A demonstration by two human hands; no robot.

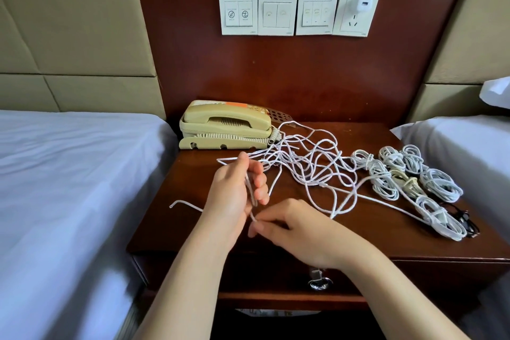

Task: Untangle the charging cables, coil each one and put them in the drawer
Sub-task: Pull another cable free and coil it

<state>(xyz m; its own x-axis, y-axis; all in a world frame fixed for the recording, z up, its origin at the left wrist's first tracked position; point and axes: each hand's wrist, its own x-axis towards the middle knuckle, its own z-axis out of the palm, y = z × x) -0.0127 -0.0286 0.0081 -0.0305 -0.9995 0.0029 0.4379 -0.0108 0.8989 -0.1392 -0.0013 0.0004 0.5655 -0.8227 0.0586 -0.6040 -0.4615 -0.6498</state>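
Left hand (234, 196): fingers curled round upright loops of white cable (311, 171)
Right hand (298, 232): thumb and forefinger pinch the same strand just below
Cable lie: tangle sprawls rightward across nightstand (171, 232), free end pointing left
Coiled bundles (414, 182): right side of top

Beige phone (225, 124) at back-left of table (165, 229). Wood panel (276, 72) behind w/ 3 switch plates (278, 13) + socket (354, 25) holding white USB adapter (362, 5). White-sheeted beds L (69, 174) & R (455, 141); pillow (496, 92) far R.
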